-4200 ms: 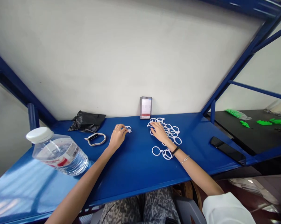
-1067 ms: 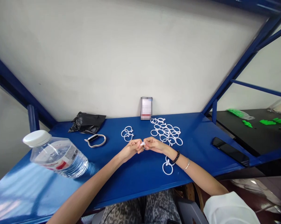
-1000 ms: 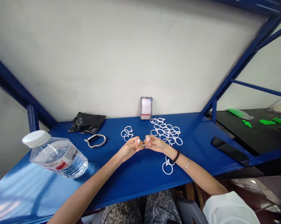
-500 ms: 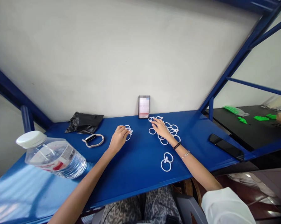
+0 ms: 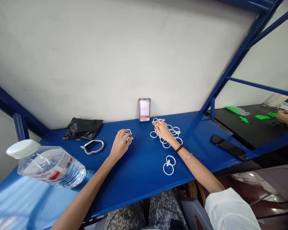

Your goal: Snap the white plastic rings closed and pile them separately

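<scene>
On the blue table, my left hand (image 5: 120,143) rests over a small group of white rings (image 5: 128,131), its fingers curved and apart, partly covering them. My right hand (image 5: 162,130) reaches to the far side of a larger spread of white rings (image 5: 176,130). Its thumb and fingertips are pinched on a white ring (image 5: 155,121) there. Small knobs show on several of the rings. Nearer the front edge lies a separate pair of joined white rings (image 5: 168,169).
A large water bottle (image 5: 53,166) stands at the left front. Behind it are a black plastic bag (image 5: 83,128) and a watch (image 5: 93,146). One phone (image 5: 144,110) leans on the wall; another (image 5: 227,147) lies right. Another person's hand (image 5: 287,118) is by green pieces (image 5: 262,117).
The fingers of my left hand have spread and lifted slightly off the rings. My right hand has closed its fingertips on a ring at the far edge. The view has shifted a little.
</scene>
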Motion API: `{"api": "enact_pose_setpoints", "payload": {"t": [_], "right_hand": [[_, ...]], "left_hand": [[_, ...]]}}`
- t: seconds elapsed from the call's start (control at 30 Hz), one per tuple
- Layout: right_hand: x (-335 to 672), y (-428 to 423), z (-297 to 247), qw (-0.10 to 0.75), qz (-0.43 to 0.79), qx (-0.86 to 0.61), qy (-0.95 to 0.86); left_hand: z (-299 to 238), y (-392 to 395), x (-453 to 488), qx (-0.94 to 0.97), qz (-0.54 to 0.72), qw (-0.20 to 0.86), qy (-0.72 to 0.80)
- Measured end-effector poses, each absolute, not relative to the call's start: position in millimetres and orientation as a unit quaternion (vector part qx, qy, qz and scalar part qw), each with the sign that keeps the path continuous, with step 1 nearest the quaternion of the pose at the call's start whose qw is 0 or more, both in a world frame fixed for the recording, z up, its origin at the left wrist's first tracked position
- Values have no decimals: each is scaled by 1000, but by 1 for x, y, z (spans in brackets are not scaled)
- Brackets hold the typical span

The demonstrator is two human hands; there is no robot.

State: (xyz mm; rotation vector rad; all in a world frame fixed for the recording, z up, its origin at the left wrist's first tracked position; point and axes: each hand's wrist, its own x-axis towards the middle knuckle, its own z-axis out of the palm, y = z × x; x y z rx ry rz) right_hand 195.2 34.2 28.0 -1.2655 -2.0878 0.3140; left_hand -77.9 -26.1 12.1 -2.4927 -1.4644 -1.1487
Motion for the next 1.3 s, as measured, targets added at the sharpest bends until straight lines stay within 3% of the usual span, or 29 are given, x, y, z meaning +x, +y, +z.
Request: {"api": "enact_pose_setpoints", "payload": {"t": [0.1,0.2,0.27,0.67,0.8,1.13,1.3], "right_hand": [[188,21,42,426,278,-415,-754],[173,3,47,416,494,-323,-692],[163,-9,47,399,573,-284,-657],[147,-33,36,284,766,-207,-538],[144,-40,41,274,793,-196,-508],[137,-44,42,377,821,-182,-389],[145,-35,46,385,748,-216,-496]], "left_hand": [[16,-31,-73,-787,-406,-49,-462],[20,-38,-64,-758,-439,-167,-454],[23,-43,-57,-736,-445,-269,-433],[29,-57,-43,-600,-369,-632,-324],[31,-59,-44,-594,-332,-653,-333],[33,-60,-33,-529,-423,-695,-243],[31,-54,-43,-575,-456,-594,-330]]}}
